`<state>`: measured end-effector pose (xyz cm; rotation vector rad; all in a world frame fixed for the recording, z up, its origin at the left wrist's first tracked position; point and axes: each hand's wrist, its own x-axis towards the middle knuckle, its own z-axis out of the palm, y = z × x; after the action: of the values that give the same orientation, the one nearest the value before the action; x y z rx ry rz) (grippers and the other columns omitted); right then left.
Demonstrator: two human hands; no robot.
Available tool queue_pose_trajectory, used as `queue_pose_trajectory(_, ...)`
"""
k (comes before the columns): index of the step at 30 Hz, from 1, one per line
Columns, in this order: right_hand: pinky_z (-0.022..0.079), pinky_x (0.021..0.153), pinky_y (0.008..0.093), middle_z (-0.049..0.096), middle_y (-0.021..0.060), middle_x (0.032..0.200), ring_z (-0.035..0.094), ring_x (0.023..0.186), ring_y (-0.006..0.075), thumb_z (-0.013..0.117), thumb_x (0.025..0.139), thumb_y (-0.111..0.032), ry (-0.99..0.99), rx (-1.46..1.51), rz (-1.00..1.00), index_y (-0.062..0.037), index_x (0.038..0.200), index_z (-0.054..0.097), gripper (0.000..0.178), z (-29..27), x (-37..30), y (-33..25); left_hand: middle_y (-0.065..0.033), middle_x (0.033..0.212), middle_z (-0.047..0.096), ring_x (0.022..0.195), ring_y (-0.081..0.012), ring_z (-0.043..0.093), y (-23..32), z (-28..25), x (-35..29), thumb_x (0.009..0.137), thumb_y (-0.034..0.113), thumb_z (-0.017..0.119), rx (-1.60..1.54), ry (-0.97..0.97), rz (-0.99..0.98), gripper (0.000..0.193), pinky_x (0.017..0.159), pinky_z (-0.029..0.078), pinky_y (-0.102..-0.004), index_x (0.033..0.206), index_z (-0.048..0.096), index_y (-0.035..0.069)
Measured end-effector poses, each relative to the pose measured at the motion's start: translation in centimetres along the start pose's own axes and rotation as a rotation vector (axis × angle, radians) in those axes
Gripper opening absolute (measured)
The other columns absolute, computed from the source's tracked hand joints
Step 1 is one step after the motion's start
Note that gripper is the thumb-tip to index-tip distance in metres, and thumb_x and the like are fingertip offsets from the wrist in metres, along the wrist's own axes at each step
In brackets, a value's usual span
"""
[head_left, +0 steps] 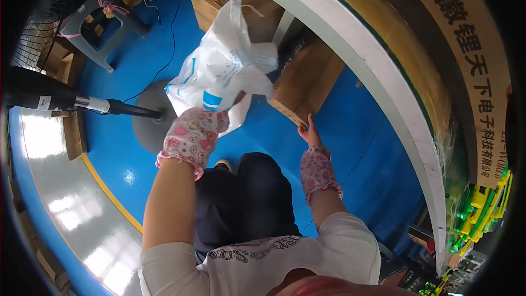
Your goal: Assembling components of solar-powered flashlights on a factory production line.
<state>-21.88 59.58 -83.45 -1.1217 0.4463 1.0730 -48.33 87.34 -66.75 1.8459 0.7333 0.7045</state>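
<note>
A large white plastic bag [219, 68] with blue print hangs crumpled in front of me. My left hand [239, 97] is closed on its side, most of the fingers hidden by the bag and the patterned sleeve cover. Under the workbench, to the right of the bag, sits a brown cardboard box [309, 79], with dark or clear contents just showing at its upper left edge. My right hand [311, 132] touches the box's near lower corner, fingers stretched out and apart from the thumb.
A second cardboard box [205, 8] stands behind the bag. The curved-looking workbench edge [378, 60] runs down the right side. At left are a fan's pole [123, 108] and round base [147, 131], a grey plastic stool [98, 35], and a cable [174, 33] on the blue floor.
</note>
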Motion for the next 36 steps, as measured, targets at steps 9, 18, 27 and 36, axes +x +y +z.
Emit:
queue_pose_trajectory(9, 0.054, 0.085, 0.0396, 0.055, 0.0021, 0.099, 0.053, 0.088, 0.0153, 0.074, 0.086, -0.043, -0.128, -0.288, -0.084, -0.0095, 0.104, 0.057, 0.042, 0.9, 0.4, -0.7, -0.0113, 0.148, 0.04, 0.14, -0.0242, 0.03, -10.5, 0.7, 4.8, 0.093, 0.03, 0.061, 0.609, -0.341, -0.268, 0.061, 0.118, 0.02, -0.0332, 0.146, 0.038, 0.009)
queue_pose_trajectory(18, 0.037, 0.106, 0.0534, 0.035, 0.0093, 0.148, 0.029, 0.141, 0.0264, 0.064, 0.083, -0.065, -0.338, -0.675, -0.132, -0.0069, 0.147, 0.033, 0.091, 6.6, -1.2, -5.9, -0.012, 0.136, 0.047, 0.127, -0.0247, 0.038, -17.1, 7.8, 7.7, 0.092, 0.026, 0.06, 0.391, -0.41, -0.175, 0.052, 0.108, 0.028, -0.0342, 0.139, 0.045, 0.008)
queue_pose_trajectory(27, 0.047, 0.099, 0.0384, 0.047, 0.0061, 0.142, 0.048, 0.129, 0.022, 0.058, 0.094, -0.052, -0.116, -0.384, -0.372, -0.0114, 0.145, 0.04, 0.068, 0.4, -4.6, -8.2, -0.0129, 0.122, 0.055, 0.113, -0.0252, 0.048, -21.5, 18.6, 7.0, 0.091, 0.021, 0.059, 0.101, -0.548, -0.088, 0.042, 0.096, 0.038, -0.0353, 0.13, 0.052, 0.006)
queue_pose_trajectory(36, 0.045, 0.105, 0.0457, 0.039, 0.0093, 0.15, 0.046, 0.132, 0.026, 0.046, 0.095, -0.061, -0.176, -0.251, -0.504, -0.0109, 0.151, 0.03, 0.076, -9.8, -10.2, -10.6, -0.0137, 0.107, 0.063, 0.099, -0.0258, 0.058, -26.6, 23.4, 3.1, 0.09, 0.017, 0.058, -0.192, -0.705, -0.125, 0.034, 0.085, 0.047, -0.0364, 0.121, 0.059, 0.004)
